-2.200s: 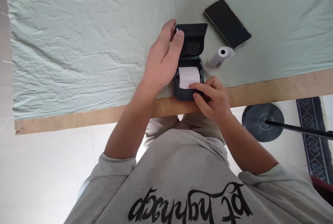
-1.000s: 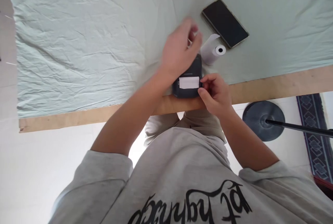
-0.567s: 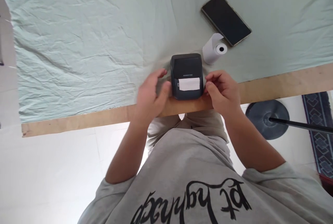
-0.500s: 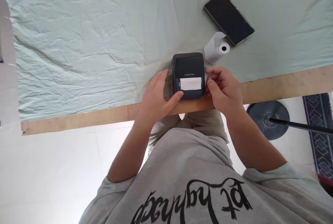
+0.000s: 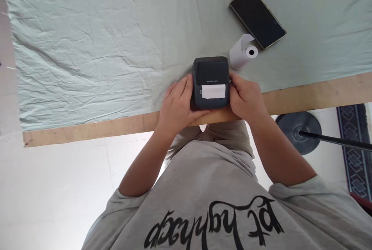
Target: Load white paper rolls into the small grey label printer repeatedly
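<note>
A small dark portable receipt printer (image 5: 211, 71) sits at the table's near edge, a strip of white paper (image 5: 213, 91) sticking out over its front half. My left hand (image 5: 176, 104) is pressed along its left side, fingers together, with the thumb stretched along the front edge. On the opposite side, my right hand (image 5: 247, 97) grips the printer with curled fingers, partly hidden by the hand itself. Just beyond that hand, a white paper roll (image 5: 238, 54) lies on its side with its loose end lifted.
A dark-screened smartphone (image 5: 258, 18) lies behind the paper roll. Pale green wrinkled cloth (image 5: 95, 48) covers the table up to a bare wooden edge (image 5: 87, 132). Below right, a round black base (image 5: 308, 141) with a pole stands on the floor near a patterned rug (image 5: 356, 157).
My left hand has closed in against the printer's side, its thumb sliding off the top to the front edge. My right hand has moved from loosely curled to pressed against the right side.
</note>
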`<state>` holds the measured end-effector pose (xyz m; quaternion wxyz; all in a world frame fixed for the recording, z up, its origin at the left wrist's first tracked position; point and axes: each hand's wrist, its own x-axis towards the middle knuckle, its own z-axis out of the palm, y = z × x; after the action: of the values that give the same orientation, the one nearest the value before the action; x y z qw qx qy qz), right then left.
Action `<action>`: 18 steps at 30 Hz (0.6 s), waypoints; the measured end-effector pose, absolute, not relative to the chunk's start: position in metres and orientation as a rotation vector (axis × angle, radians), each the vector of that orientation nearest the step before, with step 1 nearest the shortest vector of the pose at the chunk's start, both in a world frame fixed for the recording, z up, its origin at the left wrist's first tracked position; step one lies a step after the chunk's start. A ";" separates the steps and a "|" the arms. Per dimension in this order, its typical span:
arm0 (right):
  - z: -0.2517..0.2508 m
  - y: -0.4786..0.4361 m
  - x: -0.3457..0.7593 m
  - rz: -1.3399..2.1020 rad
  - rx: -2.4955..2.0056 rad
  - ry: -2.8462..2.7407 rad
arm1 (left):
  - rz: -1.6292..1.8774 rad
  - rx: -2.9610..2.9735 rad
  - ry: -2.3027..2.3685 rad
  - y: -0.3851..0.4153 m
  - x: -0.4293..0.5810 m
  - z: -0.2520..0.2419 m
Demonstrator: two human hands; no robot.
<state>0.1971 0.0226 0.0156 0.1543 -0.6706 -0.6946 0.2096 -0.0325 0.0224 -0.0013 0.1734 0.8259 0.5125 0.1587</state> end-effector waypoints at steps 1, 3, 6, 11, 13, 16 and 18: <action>0.016 0.022 0.197 0.609 -1.915 -1.991 | 0.464 2.343 1.450 0.022 -0.033 -0.002; 0.017 0.022 0.197 0.620 -1.897 -1.983 | 0.496 2.338 1.442 0.021 -0.034 -0.003; 0.014 0.021 0.197 0.600 -1.866 -1.960 | 0.543 2.316 1.431 0.021 -0.035 -0.004; 0.003 0.021 0.199 0.541 -1.763 -1.934 | 0.614 2.244 1.430 0.024 -0.035 -0.004; 0.001 0.021 0.200 0.534 -1.735 -1.930 | 0.623 2.217 1.433 0.026 -0.034 -0.004; 0.001 0.022 0.200 0.548 -1.729 -1.941 | 0.615 2.210 1.440 0.026 -0.033 -0.002; 0.002 0.022 0.200 0.572 -1.735 -1.932 | 0.595 2.210 1.445 0.026 -0.032 0.001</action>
<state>0.2000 0.0220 0.0016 0.2391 -0.6335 -0.7056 0.2088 -0.0324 0.0256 0.0009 0.2158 0.7972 0.5213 0.2147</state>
